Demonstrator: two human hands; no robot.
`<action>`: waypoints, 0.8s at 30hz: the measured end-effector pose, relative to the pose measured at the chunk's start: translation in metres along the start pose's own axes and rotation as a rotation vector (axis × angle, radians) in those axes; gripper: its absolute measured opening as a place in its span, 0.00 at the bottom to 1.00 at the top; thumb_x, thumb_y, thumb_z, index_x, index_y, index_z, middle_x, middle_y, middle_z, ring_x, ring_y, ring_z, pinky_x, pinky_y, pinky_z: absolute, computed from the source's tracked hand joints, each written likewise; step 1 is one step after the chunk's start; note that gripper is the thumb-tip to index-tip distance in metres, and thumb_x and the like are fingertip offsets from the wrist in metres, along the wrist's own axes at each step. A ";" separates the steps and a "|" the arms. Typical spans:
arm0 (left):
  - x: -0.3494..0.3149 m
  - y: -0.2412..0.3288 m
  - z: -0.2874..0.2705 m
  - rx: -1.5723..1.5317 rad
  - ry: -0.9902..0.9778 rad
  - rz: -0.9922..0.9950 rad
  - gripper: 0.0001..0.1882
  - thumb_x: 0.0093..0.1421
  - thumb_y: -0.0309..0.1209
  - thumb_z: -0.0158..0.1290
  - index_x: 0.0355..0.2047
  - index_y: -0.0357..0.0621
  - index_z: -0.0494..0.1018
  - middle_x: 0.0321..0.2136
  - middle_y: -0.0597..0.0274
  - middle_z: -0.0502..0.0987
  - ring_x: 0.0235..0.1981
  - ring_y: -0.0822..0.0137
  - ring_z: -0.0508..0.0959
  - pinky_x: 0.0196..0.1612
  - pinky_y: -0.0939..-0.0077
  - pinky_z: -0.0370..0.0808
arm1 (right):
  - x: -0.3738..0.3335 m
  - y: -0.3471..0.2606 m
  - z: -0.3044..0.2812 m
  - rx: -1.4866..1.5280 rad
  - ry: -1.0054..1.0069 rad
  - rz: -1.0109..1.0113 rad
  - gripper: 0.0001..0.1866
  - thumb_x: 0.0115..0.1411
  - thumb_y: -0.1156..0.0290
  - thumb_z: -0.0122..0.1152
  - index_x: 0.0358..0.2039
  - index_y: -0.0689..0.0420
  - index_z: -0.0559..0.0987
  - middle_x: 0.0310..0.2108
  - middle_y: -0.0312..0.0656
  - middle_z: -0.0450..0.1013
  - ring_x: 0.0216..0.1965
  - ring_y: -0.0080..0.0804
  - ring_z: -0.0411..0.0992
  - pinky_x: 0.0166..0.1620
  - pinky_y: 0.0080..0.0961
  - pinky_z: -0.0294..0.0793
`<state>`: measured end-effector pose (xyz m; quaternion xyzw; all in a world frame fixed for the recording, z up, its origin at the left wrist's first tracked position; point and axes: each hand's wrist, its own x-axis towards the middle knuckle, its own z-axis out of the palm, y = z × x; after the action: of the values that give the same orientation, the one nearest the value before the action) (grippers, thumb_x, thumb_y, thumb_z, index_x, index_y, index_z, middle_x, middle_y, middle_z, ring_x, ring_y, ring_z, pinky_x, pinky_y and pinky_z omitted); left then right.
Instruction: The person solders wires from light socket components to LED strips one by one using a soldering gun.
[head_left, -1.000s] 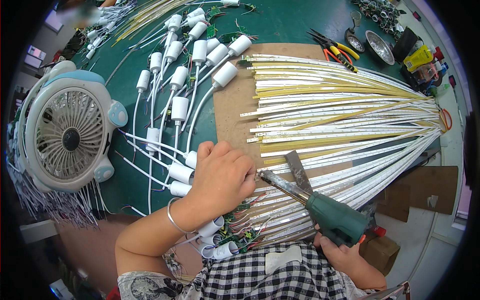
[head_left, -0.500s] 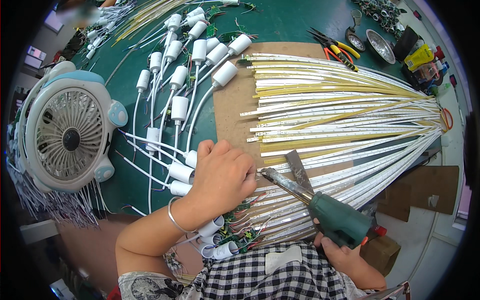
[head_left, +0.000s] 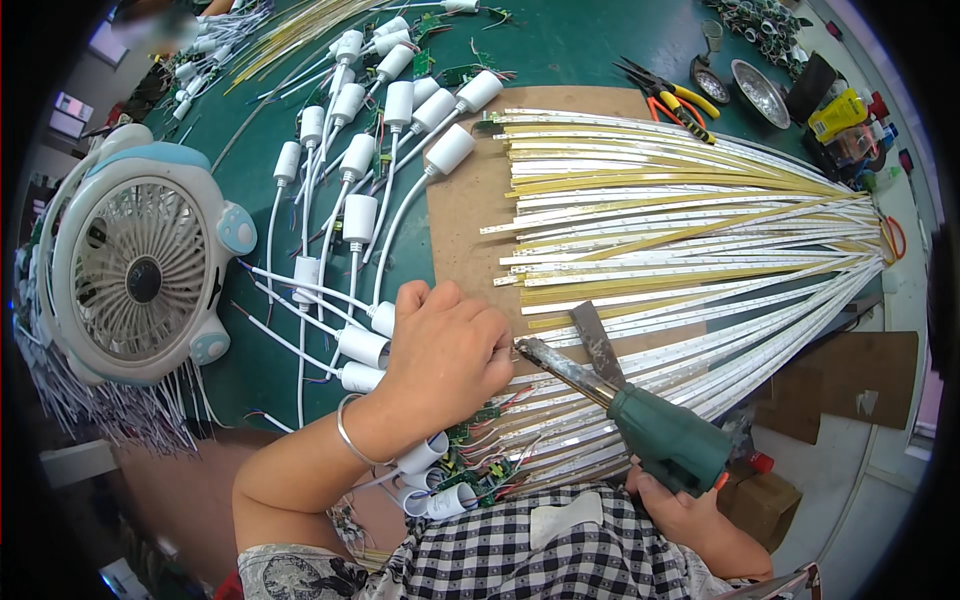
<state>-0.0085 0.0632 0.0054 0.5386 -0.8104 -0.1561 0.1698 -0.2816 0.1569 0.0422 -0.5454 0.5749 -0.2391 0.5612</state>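
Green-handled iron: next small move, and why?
I'd probably nudge the green-handled iron slightly with the right hand, holding the left hand steady. The iron's tip sits right beside that bare hand, near the strips; exact contact can't be made out, so a small adjustment seems safer than a large one.

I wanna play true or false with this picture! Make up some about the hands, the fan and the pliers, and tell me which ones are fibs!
1. The right hand holds the green tool. True.
2. The fan is bright red. False: it is white with light blue parts.
3. The green tool's metal tip is close to the left hand. True.
4. The yellow-handled pliers lie on the floor. False: they lie on the green table.
5. The fan is left of the white and yellow strips. True.
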 end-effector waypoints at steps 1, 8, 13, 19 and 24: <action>0.000 0.000 0.000 0.003 0.001 0.001 0.02 0.44 0.29 0.54 0.18 0.49 0.72 0.21 0.67 0.73 0.31 0.64 0.69 0.41 0.65 0.58 | 0.001 0.000 -0.001 0.009 0.005 -0.023 0.14 0.49 0.78 0.62 0.38 0.65 0.76 0.33 0.46 0.74 0.31 0.38 0.74 0.36 0.29 0.72; 0.001 0.001 0.001 0.010 0.009 0.006 0.02 0.44 0.28 0.54 0.18 0.49 0.72 0.20 0.67 0.73 0.30 0.64 0.69 0.40 0.65 0.58 | 0.000 0.003 -0.005 0.172 -0.093 -0.163 0.24 0.57 0.80 0.51 0.55 0.64 0.61 0.51 0.52 0.66 0.31 0.35 0.72 0.32 0.29 0.76; 0.000 0.001 0.001 0.015 0.019 0.012 0.02 0.44 0.28 0.54 0.18 0.49 0.72 0.20 0.67 0.72 0.30 0.64 0.69 0.40 0.65 0.58 | -0.005 0.007 -0.011 0.232 -0.055 -0.082 0.27 0.57 0.79 0.52 0.57 0.63 0.60 0.51 0.52 0.66 0.31 0.36 0.72 0.31 0.29 0.76; 0.000 0.003 0.000 0.041 0.010 0.007 0.02 0.44 0.29 0.54 0.18 0.50 0.72 0.20 0.68 0.72 0.30 0.64 0.69 0.40 0.65 0.59 | -0.007 0.010 -0.012 0.267 -0.051 -0.074 0.27 0.56 0.79 0.53 0.57 0.63 0.60 0.50 0.52 0.67 0.30 0.36 0.73 0.31 0.29 0.77; 0.000 0.005 -0.002 0.053 0.003 0.010 0.02 0.44 0.29 0.54 0.19 0.50 0.71 0.20 0.68 0.72 0.31 0.64 0.69 0.40 0.65 0.59 | -0.006 0.008 -0.016 0.229 -0.066 -0.102 0.26 0.55 0.80 0.52 0.55 0.65 0.62 0.50 0.51 0.67 0.29 0.35 0.73 0.32 0.29 0.76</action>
<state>-0.0119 0.0650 0.0091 0.5391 -0.8166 -0.1329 0.1576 -0.2999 0.1592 0.0411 -0.5138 0.4966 -0.3130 0.6256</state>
